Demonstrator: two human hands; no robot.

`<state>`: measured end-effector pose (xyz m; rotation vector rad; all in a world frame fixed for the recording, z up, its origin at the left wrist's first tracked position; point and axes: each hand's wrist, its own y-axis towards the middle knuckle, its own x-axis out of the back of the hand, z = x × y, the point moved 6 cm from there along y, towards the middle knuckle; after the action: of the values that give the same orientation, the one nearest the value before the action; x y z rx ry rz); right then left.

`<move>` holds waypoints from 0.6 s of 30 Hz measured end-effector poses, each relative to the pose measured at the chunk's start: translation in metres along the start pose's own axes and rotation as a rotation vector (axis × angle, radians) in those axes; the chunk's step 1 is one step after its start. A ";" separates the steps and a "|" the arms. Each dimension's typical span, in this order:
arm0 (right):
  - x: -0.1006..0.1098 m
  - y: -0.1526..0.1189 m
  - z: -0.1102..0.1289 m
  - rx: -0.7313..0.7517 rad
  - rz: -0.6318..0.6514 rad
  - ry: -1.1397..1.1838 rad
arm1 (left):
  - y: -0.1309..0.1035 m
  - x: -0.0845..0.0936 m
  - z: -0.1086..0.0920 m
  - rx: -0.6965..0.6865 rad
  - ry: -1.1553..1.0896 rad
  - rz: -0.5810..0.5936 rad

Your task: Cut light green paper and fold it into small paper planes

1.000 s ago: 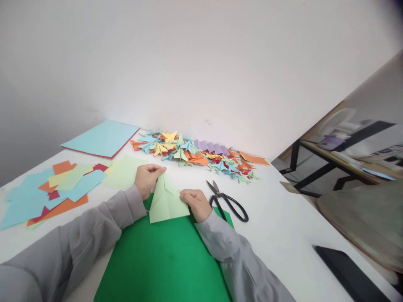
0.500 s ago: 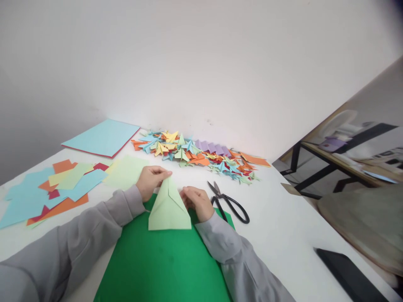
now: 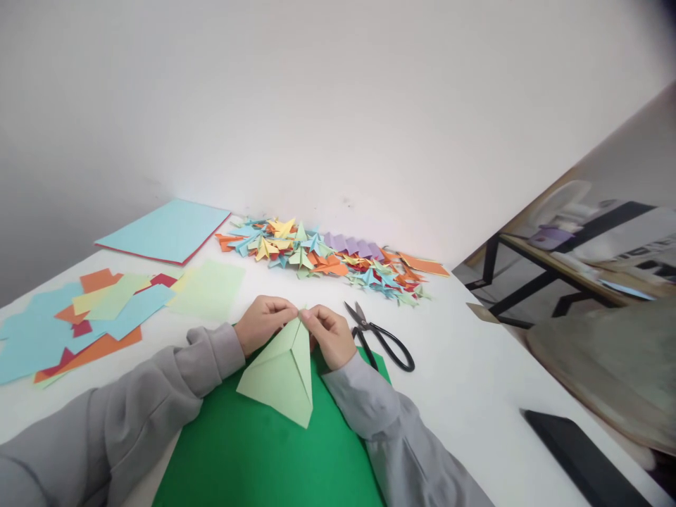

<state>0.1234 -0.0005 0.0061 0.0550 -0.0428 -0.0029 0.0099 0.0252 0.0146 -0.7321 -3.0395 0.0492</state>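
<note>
A folded light green paper [image 3: 282, 373], narrow at the far end and wide at the near end, is held above a green sheet [image 3: 269, 458]. Its tip is pinched between my left hand [image 3: 264, 322] and my right hand [image 3: 331, 336], whose fingertips nearly meet there. The wide end points toward me and is tilted, with a crease running down from the tip. Black-handled scissors [image 3: 391, 345] lie partly open just right of my right hand.
Coloured paper pieces [image 3: 116, 306] are spread at the left, near a light blue sheet stack [image 3: 166, 229]. Many small folded paper planes [image 3: 317, 257] line the wall. A black flat object [image 3: 586, 458] lies at the right, beside a chair [image 3: 602, 366].
My right hand has moved up and left to the paper's tip, where it now pinches beside my left hand. The paper has turned and its wide end has swung, with one corner now nearest me.
</note>
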 end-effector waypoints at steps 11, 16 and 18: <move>0.011 -0.003 0.015 0.167 -0.182 -0.063 | -0.006 -0.010 -0.006 -0.059 0.187 0.108; 0.023 0.000 0.011 0.134 -0.287 -0.016 | -0.004 -0.009 -0.005 -0.073 0.206 0.125; 0.037 0.003 0.005 0.089 -0.404 0.058 | -0.004 -0.009 -0.005 -0.077 0.195 0.128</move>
<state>0.1605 0.0018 0.0131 0.1520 0.0271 -0.4035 0.0164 0.0177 0.0194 -0.8797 -2.8208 -0.1313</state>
